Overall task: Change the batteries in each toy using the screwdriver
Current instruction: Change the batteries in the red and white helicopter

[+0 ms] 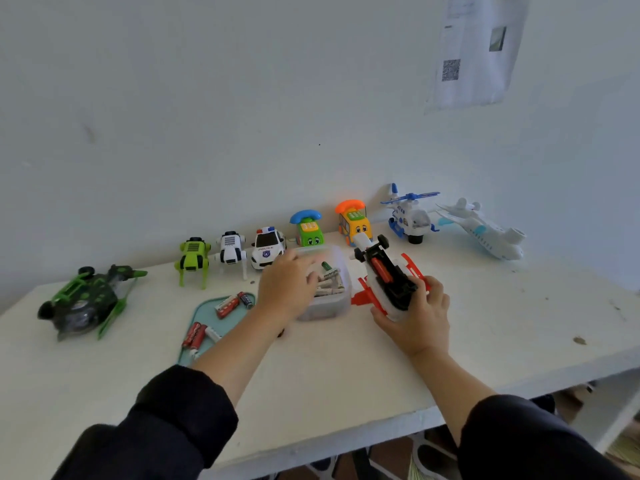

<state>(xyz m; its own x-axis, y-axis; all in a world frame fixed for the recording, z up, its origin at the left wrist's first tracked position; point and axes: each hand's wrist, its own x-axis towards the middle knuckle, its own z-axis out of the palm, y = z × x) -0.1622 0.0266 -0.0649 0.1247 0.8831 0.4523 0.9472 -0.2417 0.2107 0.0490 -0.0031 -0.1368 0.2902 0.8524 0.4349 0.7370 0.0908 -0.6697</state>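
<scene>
My right hand (417,318) grips a red, white and black toy vehicle (384,277), turned belly-up with its battery bay open and a red battery inside. My left hand (285,287) reaches into a clear plastic box (329,304) of white batteries; whether its fingers hold one I cannot tell. A teal tray (204,336) to the left holds several red batteries (227,306). No screwdriver shows.
Along the wall stand a green-black vehicle (86,301), a green robot dog (193,261), a white robot dog (231,251), a police car (267,247), two toy phones (308,228), a helicopter (410,214) and a plane (485,230). The white table's (346,393) front edge is near.
</scene>
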